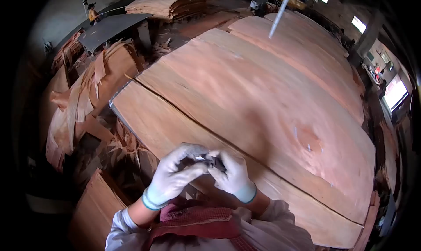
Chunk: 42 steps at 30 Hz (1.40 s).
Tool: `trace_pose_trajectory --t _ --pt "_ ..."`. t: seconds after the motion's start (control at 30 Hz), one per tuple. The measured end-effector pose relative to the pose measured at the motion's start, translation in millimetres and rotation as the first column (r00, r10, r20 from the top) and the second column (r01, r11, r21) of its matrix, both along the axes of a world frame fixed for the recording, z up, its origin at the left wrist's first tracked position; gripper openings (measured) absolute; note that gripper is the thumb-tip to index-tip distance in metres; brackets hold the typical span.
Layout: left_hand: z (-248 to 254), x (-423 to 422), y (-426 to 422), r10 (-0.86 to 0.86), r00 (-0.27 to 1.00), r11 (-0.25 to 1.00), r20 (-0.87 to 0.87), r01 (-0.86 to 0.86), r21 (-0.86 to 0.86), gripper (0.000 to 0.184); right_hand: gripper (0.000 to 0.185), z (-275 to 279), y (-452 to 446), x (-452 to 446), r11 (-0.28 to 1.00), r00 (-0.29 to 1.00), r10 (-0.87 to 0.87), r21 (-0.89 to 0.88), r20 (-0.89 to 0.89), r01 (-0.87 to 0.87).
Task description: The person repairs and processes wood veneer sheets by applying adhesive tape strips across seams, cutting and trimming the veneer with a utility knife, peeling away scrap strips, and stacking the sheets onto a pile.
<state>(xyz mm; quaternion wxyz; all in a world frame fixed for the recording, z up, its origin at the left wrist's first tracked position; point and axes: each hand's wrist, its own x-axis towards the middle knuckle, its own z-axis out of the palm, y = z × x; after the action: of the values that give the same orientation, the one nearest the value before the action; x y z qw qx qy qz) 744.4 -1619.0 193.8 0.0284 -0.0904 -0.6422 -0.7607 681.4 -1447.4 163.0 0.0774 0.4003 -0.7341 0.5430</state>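
My left hand (176,174) and my right hand (231,172) wear white gloves with teal cuffs. They meet in front of my chest, above the near edge of a large wood veneer sheet (245,88). Fingers and thumbs of both pinch together around a small dark object (211,162) with a pale, shiny bit. Most of it is hidden by the gloves, so its kind is unclear. A long, narrow dark line (188,115) crosses the veneer lengthwise beyond my hands; whether it is a gap or a thin strip, I cannot tell.
Torn veneer scraps (87,91) heap up on the left, with a veneer piece (98,198) leaning below. A veneer stack (164,6) and a dark tabletop (112,29) stand farther back, near another person (92,14). A pale pole (281,13) slants over the far sheets.
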Motion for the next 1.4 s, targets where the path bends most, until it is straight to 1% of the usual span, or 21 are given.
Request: trace_pose_trajectory --t 0.03,0.13,0.17,0.27,0.33,0.37,0.5,0.53,0.57,0.6,0.7,0.77,0.8,0.87,1.07,1.1,1.2,1.23,1.33,1.37,1.4 --pt "-6 -17 -13 -0.016 1.000 0.997 0.018 0.015 0.077 0.031 0.025 -4 -10 -11 1.000 0.995 -0.012 0.008 0.096 0.011" --pt "-18 -72 -42 -0.066 0.998 0.995 0.012 0.065 0.079 0.011 0.022 -10 -37 -39 0.993 0.951 -0.121 0.027 0.286 0.118" --pt "-27 -93 -59 -0.011 0.997 0.992 -0.076 0.002 -0.124 0.011 0.023 -12 -51 -51 0.987 0.930 -0.157 0.026 0.333 0.157" --pt "-71 -159 -111 0.024 0.997 0.994 -0.067 -0.031 -0.102 0.010 0.026 -40 -101 -91 0.942 0.837 -0.331 0.102 0.436 0.320" --pt "-104 -208 -156 0.087 0.989 0.970 -0.120 -0.111 -0.218 0.010 0.025 -71 -145 -117 0.906 0.748 -0.373 0.043 0.549 0.421" --pt "-136 -235 -183 0.108 0.989 0.986 -0.102 -0.120 -0.115 0.009 0.021 -92 -165 -135 0.914 0.743 -0.391 0.134 0.544 0.384" --pt "-223 -327 -307 0.192 0.979 0.972 0.074 -0.179 -0.154 0.010 0.012 -142 -275 -202 0.867 0.686 -0.495 0.362 0.533 0.344" --pt "-247 -352 -341 0.197 0.971 0.974 0.135 -0.177 -0.143 0.012 0.012 -158 -301 -220 0.882 0.646 -0.469 0.357 0.603 0.307" --pt "-262 -376 -370 0.210 0.967 0.970 0.147 -0.187 -0.158 0.016 0.013 -174 -328 -239 0.897 0.600 -0.442 0.344 0.667 0.278" --pt "-276 -401 -395 0.283 0.959 0.908 0.024 -0.260 -0.328 0.016 0.013 -188 -351 -257 0.911 0.552 -0.411 0.326 0.725 0.252" --pt "-291 -455 -445 0.273 0.962 0.800 0.017 -0.217 -0.559 0.015 0.017 -241 -408 -310 0.827 0.717 -0.533 0.456 0.450 0.329" --pt "-298 -487 -465 0.255 0.967 0.683 -0.005 -0.184 -0.707 0.015 0.025 -276 -431 -339 0.824 0.595 -0.558 0.472 0.579 0.314" --pt "-302 -508 -474 0.257 0.966 0.668 -0.024 -0.196 -0.718 0.015 0.029 -285 -443 -353 0.823 0.526 -0.565 0.477 0.636 0.308" --pt "-314 -546 -485 0.257 0.965 0.640 -0.057 -0.214 -0.738 0.017 0.029 -275 -466 -381 0.800 0.507 -0.601 0.461 0.619 0.385" --pt "-306 -650 -491 0.139 0.918 0.515 -0.372 -0.388 -0.764 0.012 0.028 -293 -518 -468 0.766 0.285 -0.519 0.291 0.806 0.573" --pt "-304 -661 -489 0.075 0.957 0.375 -0.281 -0.288 -0.881 0.014 0.027 -292 -522 -476 0.758 0.229 -0.500 0.294 0.835 0.583" --pt "-323 -671 -478 0.239 0.862 0.409 -0.446 -0.506 -0.759 0.020 0.024 -285 -530 -482 0.717 0.142 -0.499 0.315 0.855 0.622" --pt "-326 -670 -480 0.219 0.909 0.348 -0.354 -0.412 -0.842 0.031 0.022 -282 -530 -481 0.699 0.122 -0.510 0.328 0.851 0.636" --pt "-336 -651 -489 0.047 0.917 0.222 -0.397 -0.397 -0.891 0.039 0.022 -284 -523 -485 0.639 0.338 -0.758 0.532 0.558 0.556" --pt "-337 -645 -495 0.018 0.971 0.149 -0.239 -0.239 -0.960 0.043 0.025 -285 -513 -489 0.594 0.487 -0.800 0.577 0.350 0.561" --pt "-336 -645 -495 0.023 0.963 0.193 -0.269 -0.268 -0.944 0.043 0.026 -272 -495 -498 0.593 0.547 -0.784 0.618 0.294 0.517"
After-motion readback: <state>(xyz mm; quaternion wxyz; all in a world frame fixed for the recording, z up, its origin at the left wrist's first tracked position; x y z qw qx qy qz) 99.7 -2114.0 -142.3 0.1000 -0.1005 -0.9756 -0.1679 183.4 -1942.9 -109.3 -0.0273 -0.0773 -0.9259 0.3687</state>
